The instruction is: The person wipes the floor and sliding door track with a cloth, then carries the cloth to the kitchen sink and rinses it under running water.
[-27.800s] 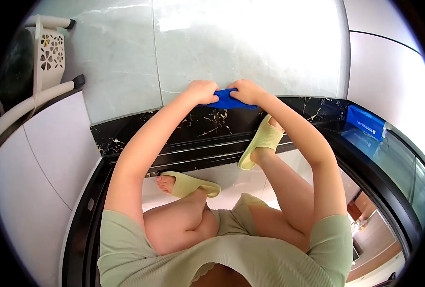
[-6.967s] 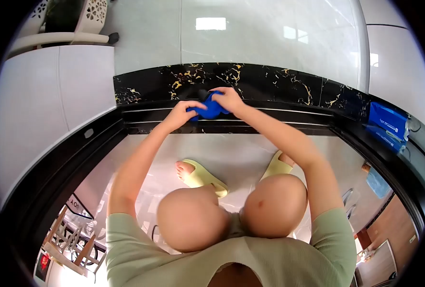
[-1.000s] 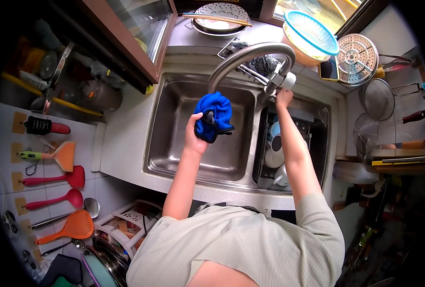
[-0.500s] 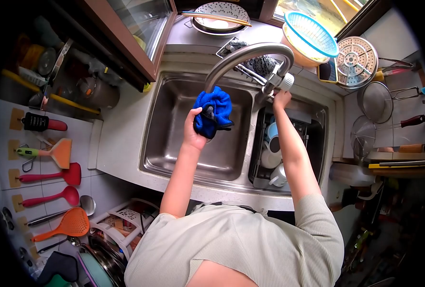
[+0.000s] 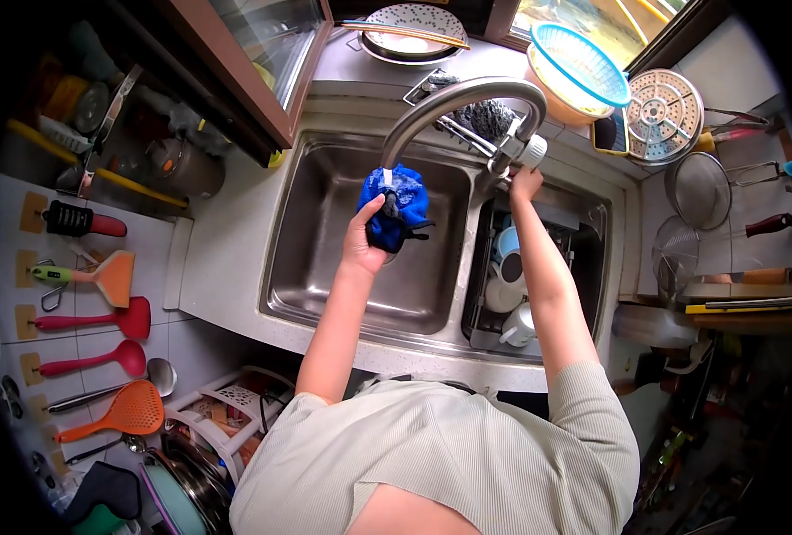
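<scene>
In my left hand (image 5: 366, 239) is a bunched blue cloth (image 5: 405, 198) with dark edging, held over the left sink basin (image 5: 325, 259). It sits right below the spout of the curved metal faucet (image 5: 467, 87), and a short white stream of water (image 5: 387, 176) runs onto it. My right hand (image 5: 526, 185) is at the faucet's base, its fingers closed around what looks like the lever, which they mostly hide. A white round knob or cap (image 5: 534, 152) shows just above that hand.
Cups and dishes (image 5: 507, 294) stand in a rack in the right basin. Behind the faucet are a blue basket (image 5: 580, 64), a round steamer plate (image 5: 665, 116) and a spotted bowl (image 5: 414, 28) with chopsticks. Utensils (image 5: 102, 321) hang on the left wall; an open window frame (image 5: 235, 62) juts in.
Water now comes from the spout onto the cloth, where none showed before. My left hand has shifted slightly, its thumb higher on the cloth. The right hand stays at the faucet.
</scene>
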The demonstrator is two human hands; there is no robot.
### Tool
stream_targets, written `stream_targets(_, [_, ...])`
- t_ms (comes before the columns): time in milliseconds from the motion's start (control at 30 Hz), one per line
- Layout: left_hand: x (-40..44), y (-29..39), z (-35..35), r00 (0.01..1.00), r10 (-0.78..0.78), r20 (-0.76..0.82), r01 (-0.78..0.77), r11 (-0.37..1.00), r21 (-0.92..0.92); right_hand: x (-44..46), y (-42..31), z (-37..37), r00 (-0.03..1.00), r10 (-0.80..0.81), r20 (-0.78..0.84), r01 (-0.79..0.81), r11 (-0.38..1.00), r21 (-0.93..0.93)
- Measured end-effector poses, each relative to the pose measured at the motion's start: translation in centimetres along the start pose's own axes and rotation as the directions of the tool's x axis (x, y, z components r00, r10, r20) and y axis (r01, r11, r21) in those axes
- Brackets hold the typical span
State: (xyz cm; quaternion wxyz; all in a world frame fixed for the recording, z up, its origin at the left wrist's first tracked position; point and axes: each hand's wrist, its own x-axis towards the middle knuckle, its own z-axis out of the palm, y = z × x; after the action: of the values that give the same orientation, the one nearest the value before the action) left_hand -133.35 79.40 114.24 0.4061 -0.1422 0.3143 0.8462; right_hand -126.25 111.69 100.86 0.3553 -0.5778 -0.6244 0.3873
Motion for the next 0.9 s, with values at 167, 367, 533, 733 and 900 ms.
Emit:
stream_targets(167, [1.6, 0.1, -1.7, 0.996, -0.093, -0.006, 0.092, 0.992, -0.082, 0.0, -0.5, -0.1, 0.971, -0.097, -0.220, 0.141, 0.971, 0.193])
stream_targets(367, [2.4, -0.6, -2.8, 0.998, -0.056, -0.029, 0.052, 0.991, -0.122, -7.9, -5.4, -3.6, 0.952, -0.075, -0.298, 0.224, 0.831, 0.508])
stream_targets(533, [2.7, -1.7, -3.3, 0.999, -0.046, -0.014, 0.042, 0.979, -0.199, -19.0, -10.7, -4.2, 0.527, -0.155, 0.836, -0.109, 0.963, 0.247])
stream_targets(733, [2.4, -2.5, -4.8, 0.995, -0.027, -0.093, 0.020, 0.997, -0.073, -20.8, -9.2, 0.1, 0.662, -0.361, 0.656, 0.269, 0.932, 0.241])
stream_targets(900, [2.7, -2.8, -8.7, 0.991, -0.052, -0.127, 0.069, 0.988, 0.139, -19.9, -9.3, 2.3, 0.455, -0.467, 0.759, 0.100, 0.873, 0.477])
